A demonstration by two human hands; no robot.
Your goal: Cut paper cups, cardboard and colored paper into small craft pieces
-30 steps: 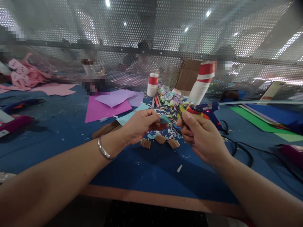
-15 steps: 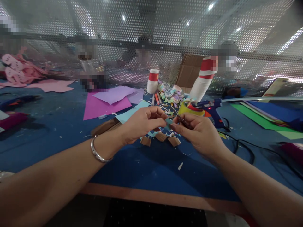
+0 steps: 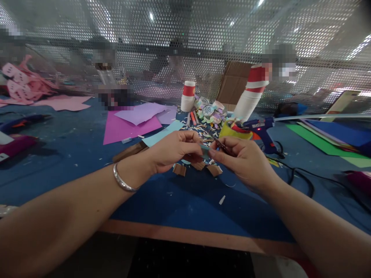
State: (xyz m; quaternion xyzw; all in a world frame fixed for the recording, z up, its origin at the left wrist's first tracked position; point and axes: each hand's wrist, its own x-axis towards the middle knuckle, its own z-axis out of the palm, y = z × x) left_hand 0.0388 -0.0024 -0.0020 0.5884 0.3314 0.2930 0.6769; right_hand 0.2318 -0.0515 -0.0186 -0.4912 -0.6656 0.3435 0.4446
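My left hand (image 3: 174, 151), with a silver bangle (image 3: 123, 181) on its wrist, pinches a small teal paper piece (image 3: 205, 148) above the blue table (image 3: 185, 204). My right hand (image 3: 245, 160) is closed around small scissors (image 3: 218, 142) and its fingertips meet the same paper piece. Below the hands lie small brown folded cardboard pieces (image 3: 198, 168) among paper scraps.
A blue glue gun (image 3: 261, 129) with its black cord (image 3: 301, 177) lies at the right, near a yellow-green tape roll (image 3: 234, 131). Paper cups (image 3: 188, 96), pink and purple sheets (image 3: 130, 123), green and blue sheets (image 3: 333, 139) and a perforated screen (image 3: 185, 46) lie behind.
My right hand has come in from the right to meet the left hand at the teal paper piece. Both hands stay close together above the brown pieces.
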